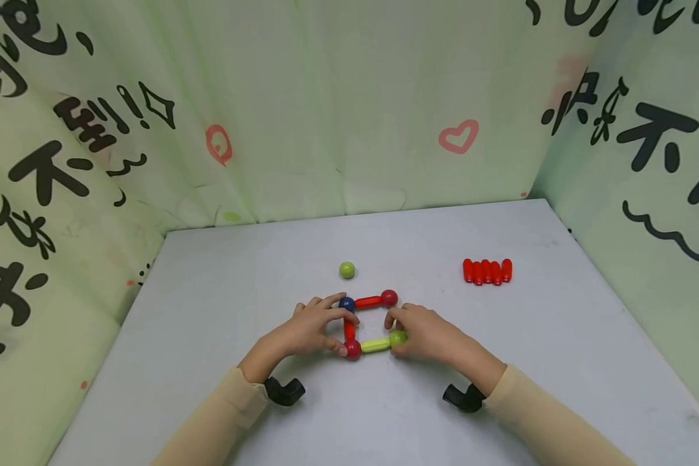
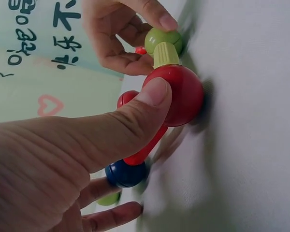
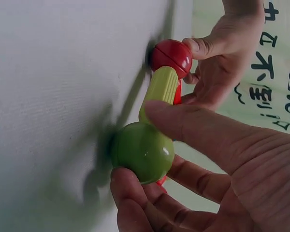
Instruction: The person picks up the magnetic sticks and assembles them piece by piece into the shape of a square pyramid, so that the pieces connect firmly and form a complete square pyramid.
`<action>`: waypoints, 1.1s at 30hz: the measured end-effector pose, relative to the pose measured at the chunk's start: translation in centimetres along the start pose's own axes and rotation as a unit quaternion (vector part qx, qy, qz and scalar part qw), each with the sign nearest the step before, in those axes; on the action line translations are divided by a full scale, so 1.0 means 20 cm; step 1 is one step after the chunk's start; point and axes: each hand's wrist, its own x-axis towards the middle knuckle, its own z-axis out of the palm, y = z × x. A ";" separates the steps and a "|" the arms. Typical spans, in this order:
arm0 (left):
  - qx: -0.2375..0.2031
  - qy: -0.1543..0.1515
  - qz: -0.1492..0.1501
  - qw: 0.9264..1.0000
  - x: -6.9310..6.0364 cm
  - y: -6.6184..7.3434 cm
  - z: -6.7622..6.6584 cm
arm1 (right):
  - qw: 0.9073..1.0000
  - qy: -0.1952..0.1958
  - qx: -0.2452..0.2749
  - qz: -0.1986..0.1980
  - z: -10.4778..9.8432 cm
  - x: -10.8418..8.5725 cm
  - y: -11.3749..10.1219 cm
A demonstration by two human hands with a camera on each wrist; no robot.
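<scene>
Pale green cloth with black lettering and a pink heart backs the whitish bench. At its middle, the left hand grips a three-sided ball-and-rod frame by one side; the right hand pinches the frame's green end ball.

Four balls, two red rods and one yellow rod are joined; from these, one loose green ball lies at eleven o'clock, five loose red rods at two.
</scene>
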 end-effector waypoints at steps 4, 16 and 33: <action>-0.001 0.003 -0.001 1.000 0.00 0.00 0.00 | 1.000 0.009 0.001 -0.003 -0.04 -0.01 0.02; 0.009 0.011 0.002 1.000 -0.01 0.01 0.01 | 0.984 0.125 -0.085 0.090 -0.24 0.01 0.27; 0.099 0.051 -0.009 0.994 -0.04 0.03 0.06 | 0.974 0.192 -0.096 0.077 -0.24 0.06 0.47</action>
